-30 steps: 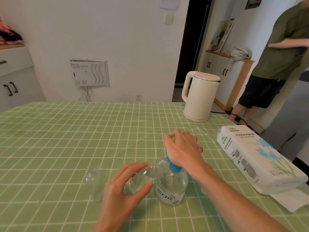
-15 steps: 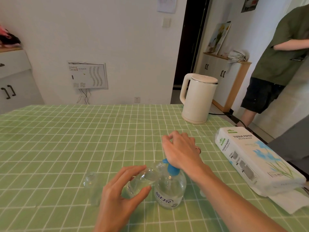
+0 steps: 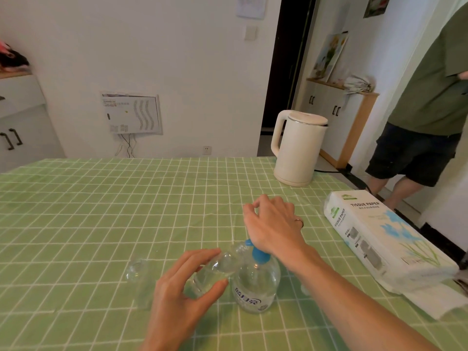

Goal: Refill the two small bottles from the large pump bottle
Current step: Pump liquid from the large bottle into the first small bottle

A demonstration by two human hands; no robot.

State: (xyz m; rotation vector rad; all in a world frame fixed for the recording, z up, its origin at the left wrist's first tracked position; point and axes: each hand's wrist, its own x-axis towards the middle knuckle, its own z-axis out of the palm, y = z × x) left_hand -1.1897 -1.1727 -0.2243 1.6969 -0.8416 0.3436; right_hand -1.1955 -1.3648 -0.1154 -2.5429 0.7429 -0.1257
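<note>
While the left hand [image 3: 182, 290] grips one small bottle [image 3: 215, 271] between thumb and fingers, tilted with its mouth toward the blue pump [image 3: 258, 255], the right hand [image 3: 273, 224] presses on top of that pump with the heel of the palm, its fingers loosely bent and grasping nothing. The large pump bottle [image 3: 255, 287] stands upright on the green checked tablecloth [image 3: 101, 211], near the front edge. It is round and clear, with blue lettering low on its side. The held bottle is clear too. A second small bottle [image 3: 139, 282], also transparent, stands just left of the left hand. A white kettle [image 3: 298, 148] and a tissue pack [image 3: 379, 239] are further right.
</note>
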